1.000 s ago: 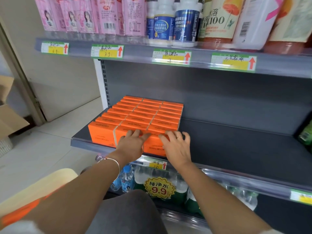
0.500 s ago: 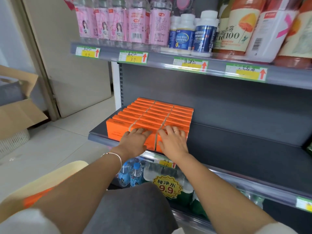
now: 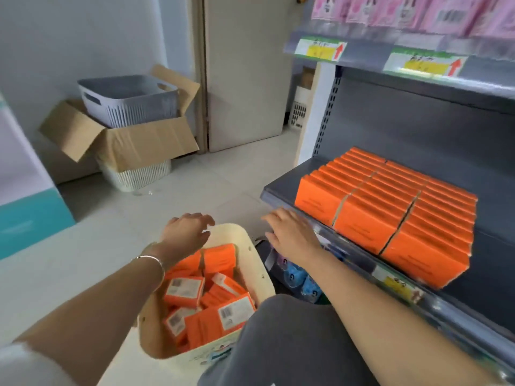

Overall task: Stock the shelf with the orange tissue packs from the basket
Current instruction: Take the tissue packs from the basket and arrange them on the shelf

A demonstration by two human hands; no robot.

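Half a second ago both hands lay flat on the front row of the stocked block. Now they are off it, and the view has swung left and down to take in the basket [image 3: 268,277] on the floor. The left hand [image 3: 186,232] hovers over the far rim of the basket, fingers spread and loose, holding nothing. The right hand [image 3: 291,232] is also released and empty. It hangs palm down between the basket and the front edge of the shelf [image 3: 280,188], just left of the nearest packs.

The orange tissue packs are in two places. A neat block of orange packs [image 3: 384,207] stands in three columns at the left end of the shelf, as before. Loose packs [image 3: 214,295] lie jumbled in the basket, some showing white barcode labels.

The left forearm, with a thin bracelet [image 3: 152,259] at the wrist, covers the near left part of the basket. A grey-clad knee [image 3: 278,346] hides its near right corner, so the number of packs inside cannot be told. Motion blur makes the print on the packs and the writing on the price tags [image 3: 320,50] unreadable. The pink packets [image 3: 418,9] on the upper shelf are cut off by the top edge. Bottles [image 3: 298,277] under the shelf show only as blue caps. At far left a grey crate [image 3: 128,98] sits in an open cardboard box [image 3: 139,143].
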